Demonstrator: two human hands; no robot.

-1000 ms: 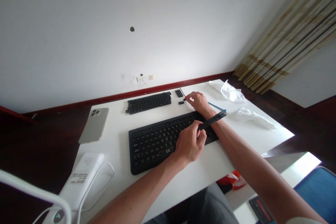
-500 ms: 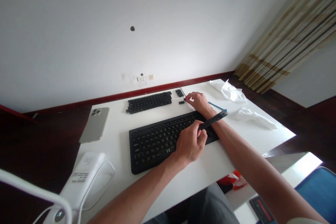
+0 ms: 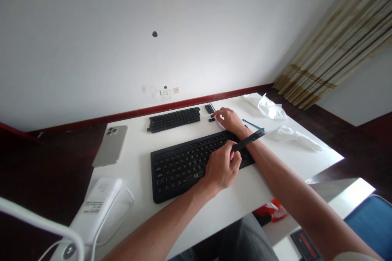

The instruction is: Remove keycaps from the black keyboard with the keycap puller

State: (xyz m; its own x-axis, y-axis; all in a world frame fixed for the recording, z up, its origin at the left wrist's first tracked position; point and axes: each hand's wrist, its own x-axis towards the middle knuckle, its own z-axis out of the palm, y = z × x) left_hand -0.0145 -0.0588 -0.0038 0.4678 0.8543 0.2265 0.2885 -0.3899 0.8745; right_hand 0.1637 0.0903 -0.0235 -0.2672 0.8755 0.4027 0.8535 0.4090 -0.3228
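My left hand (image 3: 223, 165) is closed round a slim black tool with a flattened far end (image 3: 248, 140); its kind I cannot make out. The hand is over a black keyboard (image 3: 180, 163) whose keycaps are off across most of the visible area, and the tool crosses above my right forearm. Beyond the keyboard, my right hand (image 3: 229, 119) has thumb and forefinger pinched at a small black keycap (image 3: 212, 115). Next to its fingertips lie another loose keycap (image 3: 211, 120) and a small block of keycaps (image 3: 209, 108). Rows of removed keycaps (image 3: 174, 119) lie behind the keyboard.
On the white table (image 3: 137, 147) are a phone (image 3: 110, 145) at left and a white power strip (image 3: 94, 208) with a cable. A blue stick (image 3: 253, 124) and crumpled white wrappers (image 3: 271, 108) lie at right. The wall stands behind the table's far edge.
My right hand has shifted slightly left, its fingertips now beside the small keycap block. My left hand and the black tool have stayed nearly still.
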